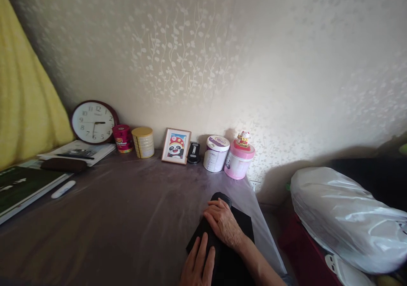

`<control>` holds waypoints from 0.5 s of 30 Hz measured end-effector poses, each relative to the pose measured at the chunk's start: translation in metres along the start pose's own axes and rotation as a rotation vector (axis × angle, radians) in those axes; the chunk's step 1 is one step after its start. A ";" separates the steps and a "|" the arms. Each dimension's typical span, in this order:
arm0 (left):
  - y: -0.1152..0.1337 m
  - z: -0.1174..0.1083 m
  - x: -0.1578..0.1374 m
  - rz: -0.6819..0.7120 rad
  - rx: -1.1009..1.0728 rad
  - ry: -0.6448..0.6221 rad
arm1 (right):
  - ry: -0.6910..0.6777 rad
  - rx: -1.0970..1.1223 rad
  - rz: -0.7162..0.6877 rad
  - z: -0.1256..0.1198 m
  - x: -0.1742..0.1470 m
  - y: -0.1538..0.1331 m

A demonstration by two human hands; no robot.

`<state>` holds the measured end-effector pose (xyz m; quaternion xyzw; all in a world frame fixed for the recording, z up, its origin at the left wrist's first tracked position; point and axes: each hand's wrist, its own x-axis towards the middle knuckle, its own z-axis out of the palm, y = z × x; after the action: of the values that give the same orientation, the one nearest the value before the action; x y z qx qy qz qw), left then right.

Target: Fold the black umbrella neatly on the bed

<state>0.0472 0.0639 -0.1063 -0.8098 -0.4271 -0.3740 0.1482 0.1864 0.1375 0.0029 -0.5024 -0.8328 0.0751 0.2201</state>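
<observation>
My right hand (224,224) reaches in from the lower right, its fingers bent together over a dark object with a rounded black end (222,198). Most of that object is hidden under the hand, and its kind cannot be made out. Closer to me, my left hand (199,264) lies with fingers stretched out on the same dark stretch of material. Beneath both hands a flat black sheet or pad (244,223) rests near the right edge of the table (133,218); its front part runs out of view.
Along the wall stand a clock (93,123), a red can (122,138), a yellow-lidded can (143,143), a panda picture frame (176,147), a white tub (216,154) and a pink tub (239,162) bearing a figurine. Books (28,188) lie left. A plastic bag (346,218) sits right of the table.
</observation>
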 end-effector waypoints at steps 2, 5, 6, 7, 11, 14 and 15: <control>0.000 0.001 0.000 -0.033 -0.001 -0.025 | 0.012 -0.036 0.027 0.000 0.010 0.014; 0.001 0.000 0.001 -0.064 -0.026 -0.074 | 0.019 -0.056 0.077 0.001 0.023 0.034; 0.002 -0.001 0.001 -0.072 -0.039 -0.091 | 0.016 -0.055 0.090 0.002 0.027 0.039; 0.002 -0.002 0.001 -0.082 -0.057 -0.110 | 0.013 -0.049 0.105 0.002 0.030 0.043; 0.003 -0.009 0.003 -0.125 -0.146 -0.198 | 0.106 -0.005 0.273 -0.003 0.027 0.056; 0.004 -0.016 0.005 -0.155 -0.196 -0.263 | 0.278 -0.016 0.484 -0.019 0.003 0.064; 0.004 -0.019 0.007 -0.166 -0.210 -0.286 | 0.334 -0.019 0.550 -0.026 -0.010 0.066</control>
<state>0.0437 0.0547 -0.0880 -0.8277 -0.4676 -0.3086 -0.0306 0.2551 0.1583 0.0003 -0.7162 -0.6187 0.0408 0.3204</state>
